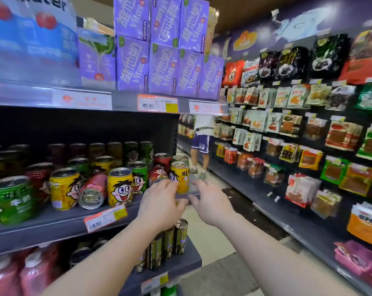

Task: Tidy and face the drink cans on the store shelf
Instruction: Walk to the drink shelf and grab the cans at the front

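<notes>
I see the drink cans (119, 186) as glossy printed metal, their bare silver lids catching the light; one red can (93, 194) lying on its side shows a shiny metal base. The shelf (52, 223) under them looks like matt dark grey painted metal, smooth. Its price tag (105, 217) is paper behind a clear plastic strip. Up above, the purple drink cartons (159, 69) wear glossy shrink film with bright reflections. On the right, the snack packets (304, 189) are shiny crinkled plastic. Near left, the pink bottles (31, 274) look like smooth plastic.
</notes>
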Demonstrator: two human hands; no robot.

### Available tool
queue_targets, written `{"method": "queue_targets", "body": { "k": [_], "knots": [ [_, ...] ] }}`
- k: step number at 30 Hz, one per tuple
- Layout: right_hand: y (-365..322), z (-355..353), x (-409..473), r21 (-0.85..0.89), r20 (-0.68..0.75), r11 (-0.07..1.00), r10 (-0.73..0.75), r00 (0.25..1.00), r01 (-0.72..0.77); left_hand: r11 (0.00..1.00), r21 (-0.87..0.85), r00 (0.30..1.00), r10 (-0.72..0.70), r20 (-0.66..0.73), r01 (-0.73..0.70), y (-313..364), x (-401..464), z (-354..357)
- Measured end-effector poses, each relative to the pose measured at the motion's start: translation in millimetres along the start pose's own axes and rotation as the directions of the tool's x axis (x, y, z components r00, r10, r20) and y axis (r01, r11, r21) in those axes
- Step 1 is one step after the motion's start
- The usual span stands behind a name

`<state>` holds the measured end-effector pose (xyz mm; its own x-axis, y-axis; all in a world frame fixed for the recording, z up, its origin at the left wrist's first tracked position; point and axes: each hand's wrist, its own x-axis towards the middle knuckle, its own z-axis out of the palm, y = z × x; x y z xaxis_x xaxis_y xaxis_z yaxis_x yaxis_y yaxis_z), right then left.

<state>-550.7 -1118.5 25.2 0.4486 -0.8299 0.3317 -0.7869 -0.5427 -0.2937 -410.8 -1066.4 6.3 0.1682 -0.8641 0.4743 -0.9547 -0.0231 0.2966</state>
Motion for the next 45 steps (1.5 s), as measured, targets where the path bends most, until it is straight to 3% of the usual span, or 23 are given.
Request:
{"method": "queue_targets", "body": {
  "k": [10,17,32,38,45],
  "knots": [
    [78,-2,104,0.118,0.036,0.943,-0.318,0.947,0.312,0.951,0.049,0.938,-0.290,-0.188,0.304,39,50,30],
    [92,11,139,0.199,0.026,0.892,-0.419,0.907,0.407,0.900,0.096,0.885,-0.390,-0.256,0.425,39,66,32],
    [93,35,191,0.410,0.113,0.858,-0.385,0.916,0.310,0.917,0.119,0.910,-0.347,-0.227,0.380,18,91,45],
    [90,47,215,0.543,0.264,0.785,-0.496,0.827,0.298,0.926,0.106,0.913,-0.330,-0.242,0.363,13,94,48],
    [95,45,247,0.578,0.347,0.726,-0.632,0.693,0.372,0.914,0.080,0.901,-0.372,-0.224,0.397,14,96,48]
  ]
}}
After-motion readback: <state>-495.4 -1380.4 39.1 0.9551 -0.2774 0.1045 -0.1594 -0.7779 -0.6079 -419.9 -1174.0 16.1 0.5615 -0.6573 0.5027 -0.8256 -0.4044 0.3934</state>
